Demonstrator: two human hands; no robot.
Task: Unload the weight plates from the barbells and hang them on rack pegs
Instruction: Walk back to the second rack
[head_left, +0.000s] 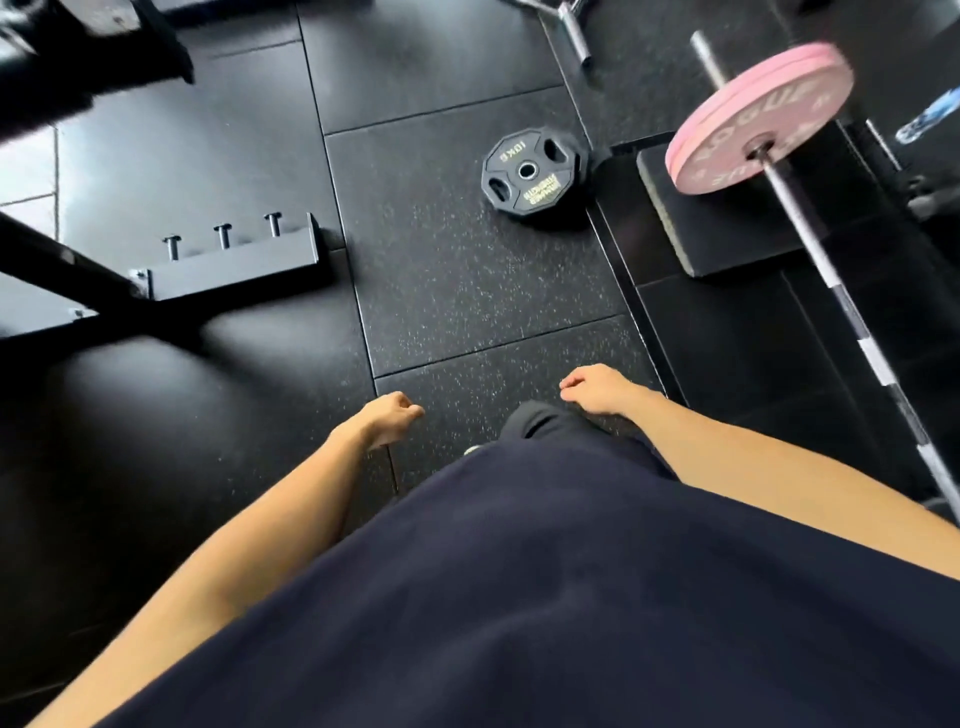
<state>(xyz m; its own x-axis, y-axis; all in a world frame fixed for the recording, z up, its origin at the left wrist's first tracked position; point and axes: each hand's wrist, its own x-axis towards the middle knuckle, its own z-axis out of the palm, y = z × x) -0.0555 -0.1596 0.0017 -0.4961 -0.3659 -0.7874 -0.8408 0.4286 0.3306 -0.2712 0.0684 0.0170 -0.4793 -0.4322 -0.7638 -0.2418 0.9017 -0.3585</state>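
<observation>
1. The black 10 kg plate (535, 175) lies flat on the rubber floor (467, 291); it likely handles heavy and rigid, best lifted through its cut-out grip holes.
2. Right of that plate, pink bumper plates (753, 122) sit on a barbell (831, 270), resting above a pad (670, 228); probably bulky, taken at the rim.
3. Readable: "10KG" on the black plate; partial "ROGUE" lettering on the pink.
4. Nearer than the black plate, left hand (387, 418) and right hand (597, 387) hang loosely curled, holding nothing.
5. Left of it, a rack foot carries 3 short pegs (223, 236).
</observation>
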